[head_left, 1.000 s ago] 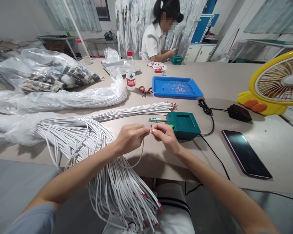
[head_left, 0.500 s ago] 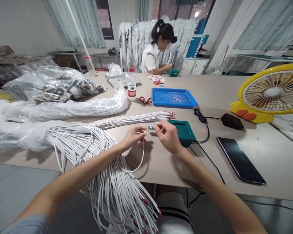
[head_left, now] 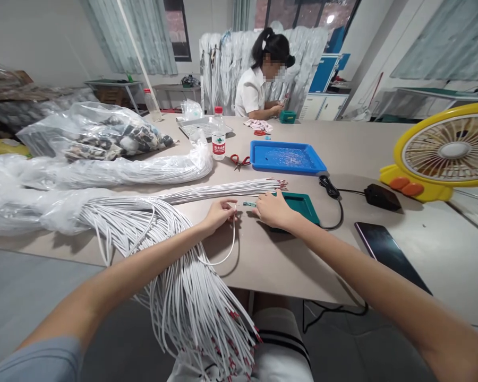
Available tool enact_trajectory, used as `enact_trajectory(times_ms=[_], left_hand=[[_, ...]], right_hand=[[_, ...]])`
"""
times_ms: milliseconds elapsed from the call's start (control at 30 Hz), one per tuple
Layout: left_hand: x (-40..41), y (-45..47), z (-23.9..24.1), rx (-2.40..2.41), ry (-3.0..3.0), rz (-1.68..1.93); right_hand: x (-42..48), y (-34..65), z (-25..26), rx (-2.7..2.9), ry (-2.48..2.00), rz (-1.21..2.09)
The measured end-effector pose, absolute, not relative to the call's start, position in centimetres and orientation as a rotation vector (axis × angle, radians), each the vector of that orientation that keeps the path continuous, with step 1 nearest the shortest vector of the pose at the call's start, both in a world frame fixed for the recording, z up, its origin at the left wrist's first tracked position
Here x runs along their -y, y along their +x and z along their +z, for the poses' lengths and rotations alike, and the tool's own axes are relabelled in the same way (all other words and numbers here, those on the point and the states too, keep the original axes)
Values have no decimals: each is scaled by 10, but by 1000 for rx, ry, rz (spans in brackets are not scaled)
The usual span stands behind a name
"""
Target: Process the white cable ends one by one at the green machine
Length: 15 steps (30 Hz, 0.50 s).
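Observation:
My left hand [head_left: 222,214] is closed in a pinch on the end of a white cable [head_left: 233,239], which loops down from its fingertips toward the large bundle. A thin tip shows just past those fingers. My right hand [head_left: 274,209] lies over the left end of a green box [head_left: 302,206], its fingers bent around it. Out from beside this hand, toward the left fingertips, juts a small teal and metal piece [head_left: 249,203], with a narrow gap to the cable end. Many white cables [head_left: 195,281] with red ends hang over the table edge below my left forearm.
Behind my hands lies another row of white cables [head_left: 223,188]. Beyond are a blue tray [head_left: 289,157], red-handled cutters [head_left: 239,162] and a water bottle [head_left: 219,135]. To the right are a phone [head_left: 390,254], a black adapter [head_left: 381,197] and a yellow fan [head_left: 450,154]. A co-worker [head_left: 255,90] sits opposite.
My right hand has moved right, from the small teal piece onto the green box. My left hand still pinches the cable end. The whole view has shifted slightly.

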State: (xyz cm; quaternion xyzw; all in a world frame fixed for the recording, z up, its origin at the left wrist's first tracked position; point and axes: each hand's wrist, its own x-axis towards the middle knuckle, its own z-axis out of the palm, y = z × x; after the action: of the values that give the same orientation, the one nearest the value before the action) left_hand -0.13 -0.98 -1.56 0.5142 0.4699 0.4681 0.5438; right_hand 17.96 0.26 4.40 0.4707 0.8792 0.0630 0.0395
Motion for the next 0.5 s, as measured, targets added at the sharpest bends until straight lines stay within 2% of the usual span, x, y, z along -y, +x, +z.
enact_trajectory(times_ms=[233, 500], left_hand=[[10, -2, -13, -1047, 1168, 1099], [10, -4, -8, -1003, 1096, 1087]], right_hand=[[-21, 181, 60, -2610, 1431, 26], [-19, 177, 54, -2620, 1472, 98]])
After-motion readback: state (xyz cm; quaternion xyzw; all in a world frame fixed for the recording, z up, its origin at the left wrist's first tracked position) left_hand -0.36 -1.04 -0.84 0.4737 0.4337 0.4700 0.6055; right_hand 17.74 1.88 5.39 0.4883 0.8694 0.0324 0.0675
